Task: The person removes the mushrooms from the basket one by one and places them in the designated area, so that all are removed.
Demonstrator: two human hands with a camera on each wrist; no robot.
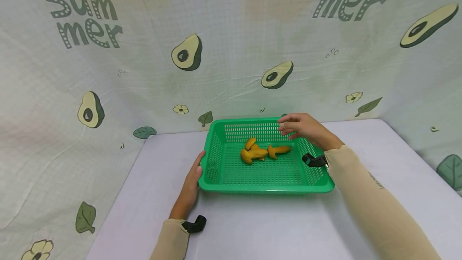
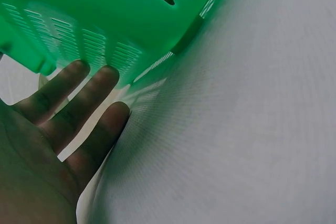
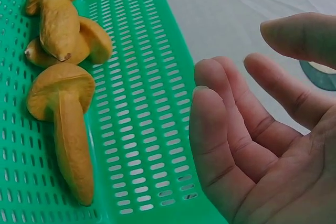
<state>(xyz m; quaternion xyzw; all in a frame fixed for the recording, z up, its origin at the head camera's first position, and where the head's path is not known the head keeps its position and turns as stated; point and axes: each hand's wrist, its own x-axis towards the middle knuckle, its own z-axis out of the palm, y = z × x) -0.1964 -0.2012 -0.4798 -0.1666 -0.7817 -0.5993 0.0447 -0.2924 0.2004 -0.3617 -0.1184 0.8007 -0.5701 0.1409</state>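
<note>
A green plastic basket with slotted walls stands on the table and holds three yellow-brown mushrooms. Two of them, a front mushroom and one behind it, lie overlapping; a third mushroom lies just to their right. My left hand is at the basket's left side, its fingers extended against the outer wall below the rim, as the left wrist view shows. Over the basket's right part hovers my right hand, fingers loosely bent and thumb apart, with nothing between them. In the right wrist view the mushrooms lie beyond the fingertips.
A white cloth covers the table. Behind the basket hangs a curtain printed with avocados and leaves, close to the back rim. Black straps with small cameras sit on both wrists, the right one overlapping the basket's right wall.
</note>
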